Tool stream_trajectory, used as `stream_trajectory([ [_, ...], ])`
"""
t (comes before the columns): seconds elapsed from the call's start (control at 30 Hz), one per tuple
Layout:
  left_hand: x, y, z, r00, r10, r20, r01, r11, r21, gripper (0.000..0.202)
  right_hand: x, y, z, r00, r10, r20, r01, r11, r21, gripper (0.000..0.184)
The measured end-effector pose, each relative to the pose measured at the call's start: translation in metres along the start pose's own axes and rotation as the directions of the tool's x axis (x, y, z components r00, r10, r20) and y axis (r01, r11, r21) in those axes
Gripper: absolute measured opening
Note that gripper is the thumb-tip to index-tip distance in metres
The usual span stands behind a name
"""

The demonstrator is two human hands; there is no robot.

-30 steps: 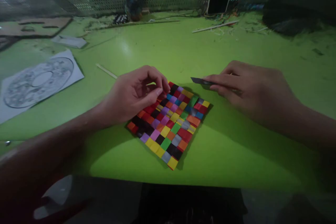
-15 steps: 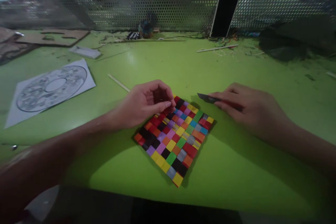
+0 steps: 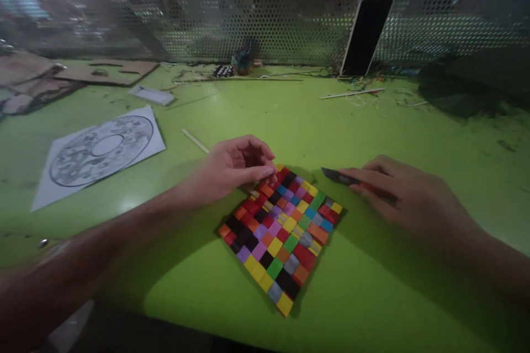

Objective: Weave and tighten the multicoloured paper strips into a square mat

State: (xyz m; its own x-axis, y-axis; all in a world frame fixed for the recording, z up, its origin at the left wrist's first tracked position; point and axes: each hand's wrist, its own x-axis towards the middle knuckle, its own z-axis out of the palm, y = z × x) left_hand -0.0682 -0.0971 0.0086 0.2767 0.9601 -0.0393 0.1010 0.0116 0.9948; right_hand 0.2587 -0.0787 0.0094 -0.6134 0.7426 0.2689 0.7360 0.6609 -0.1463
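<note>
A square woven mat [image 3: 276, 242] of many-coloured checks lies on the green table, one corner towards me. Over its far left edge hovers my left hand [image 3: 236, 171], thumb and fingertips closed in a pinch; whatever is between them is too small to make out. My right hand [image 3: 414, 198] grips a craft knife [image 3: 339, 176] to the right of the mat. Its dark blade points left, apart from the mat, and most of the handle is hidden in the fingers. Behind my left hand a thin pale strip [image 3: 194, 140] rests on the table.
A white sheet with a ring drawing [image 3: 78, 143] lies at left, near a small white tray [image 3: 152, 95] and cut cardboard [image 3: 124, 73]. A phone [image 3: 366, 36] leans on the perforated metal screen [image 3: 199, 22]. Scraps and a thin stick [image 3: 351, 94] lie along the back.
The whole view has shifted, so everything sits lower and slightly further right. Both hands keep nearly the same pose, the left pinched and the right holding the craft knife.
</note>
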Motion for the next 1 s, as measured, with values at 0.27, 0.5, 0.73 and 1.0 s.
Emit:
stream_trajectory([
  [0.27,0.006,0.001,-0.005,0.991,0.110,-0.075,-0.109,0.994,0.010,0.030,0.002,0.001,0.000,1.000,-0.014,-0.007,0.014,1.000,0.017,0.037],
  [0.5,0.015,-0.003,-0.014,0.969,0.184,-0.167,-0.178,0.983,0.051,0.028,0.005,0.008,-0.001,0.999,-0.035,-0.038,0.036,0.999,0.026,0.034],
  [0.73,0.021,-0.004,-0.019,0.963,0.191,-0.188,-0.167,0.976,0.139,0.026,0.008,0.018,0.003,0.998,-0.031,-0.047,0.032,0.999,0.011,0.031],
  [1.0,0.028,-0.013,-0.027,0.952,0.228,-0.202,-0.142,0.919,0.368,0.024,0.011,0.017,-0.004,0.994,-0.073,-0.086,0.074,0.997,0.002,0.032],
])
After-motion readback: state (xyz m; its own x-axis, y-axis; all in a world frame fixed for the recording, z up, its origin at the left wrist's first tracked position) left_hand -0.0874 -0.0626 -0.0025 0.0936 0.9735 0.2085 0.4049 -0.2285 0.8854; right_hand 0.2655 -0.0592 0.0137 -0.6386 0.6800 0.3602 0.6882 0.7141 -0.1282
